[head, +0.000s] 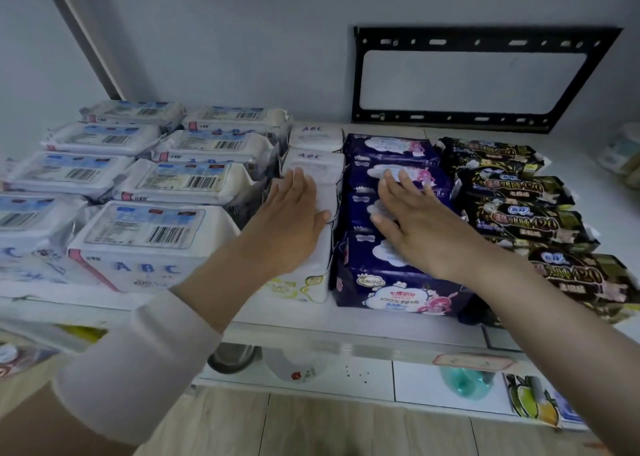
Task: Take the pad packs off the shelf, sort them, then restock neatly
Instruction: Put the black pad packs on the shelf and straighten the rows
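Note:
Pad packs stand in sorted rows on a white shelf (363, 320). At the left lie two rows of large white ABC packs (149, 237). A narrow row of small white packs (317, 137) runs down the middle. To its right is a row of dark blue packs (391, 282), then a row of black and gold packs (519, 220). My left hand (294, 213) lies flat with straight fingers on the small white row. Flat on top of the blue row rests my right hand (408, 213). Neither hand grips a pack.
A black metal wall bracket (485, 78) hangs behind the shelf at the right. More pale packs (623, 154) sit at the far right edge. Below the shelf are a metal bowl (232, 358), a white cup (298, 369), a teal object (464, 383) and a snack packet (530, 400).

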`<act>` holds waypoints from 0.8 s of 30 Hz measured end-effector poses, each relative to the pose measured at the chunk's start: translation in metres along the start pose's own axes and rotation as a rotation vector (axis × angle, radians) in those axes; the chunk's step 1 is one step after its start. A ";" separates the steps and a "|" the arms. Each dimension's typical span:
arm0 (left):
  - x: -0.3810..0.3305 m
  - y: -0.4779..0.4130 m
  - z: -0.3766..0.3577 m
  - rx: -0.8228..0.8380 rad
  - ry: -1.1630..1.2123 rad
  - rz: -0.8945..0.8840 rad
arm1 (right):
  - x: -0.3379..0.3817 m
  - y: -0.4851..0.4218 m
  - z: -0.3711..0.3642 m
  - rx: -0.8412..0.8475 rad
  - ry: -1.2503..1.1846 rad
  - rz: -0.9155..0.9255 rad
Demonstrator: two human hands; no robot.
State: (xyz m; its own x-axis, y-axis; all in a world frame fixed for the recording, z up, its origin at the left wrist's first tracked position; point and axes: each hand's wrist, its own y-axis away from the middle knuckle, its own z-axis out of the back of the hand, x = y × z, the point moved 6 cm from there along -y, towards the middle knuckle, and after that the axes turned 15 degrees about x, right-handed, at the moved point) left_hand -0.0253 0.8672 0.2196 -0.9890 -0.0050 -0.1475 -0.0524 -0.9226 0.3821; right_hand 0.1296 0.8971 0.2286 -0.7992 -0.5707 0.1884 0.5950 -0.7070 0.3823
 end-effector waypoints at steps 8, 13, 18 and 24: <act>-0.005 -0.001 -0.009 -0.046 0.051 0.001 | 0.001 -0.007 -0.015 -0.052 -0.033 0.005; -0.010 -0.004 -0.012 -0.064 0.038 0.022 | 0.003 -0.008 -0.015 -0.076 -0.034 -0.003; -0.010 -0.003 -0.012 -0.071 0.026 0.038 | 0.003 -0.009 -0.016 -0.094 -0.011 -0.013; -0.014 0.003 -0.009 -0.038 -0.012 0.073 | 0.002 -0.008 -0.017 -0.062 -0.004 0.005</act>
State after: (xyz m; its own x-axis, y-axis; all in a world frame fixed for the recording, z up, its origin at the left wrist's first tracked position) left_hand -0.0105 0.8607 0.2148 -0.9916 -0.0682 -0.1095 0.0248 -0.9339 0.3568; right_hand 0.1252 0.8942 0.2103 -0.7967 -0.5727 0.1933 0.6027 -0.7288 0.3249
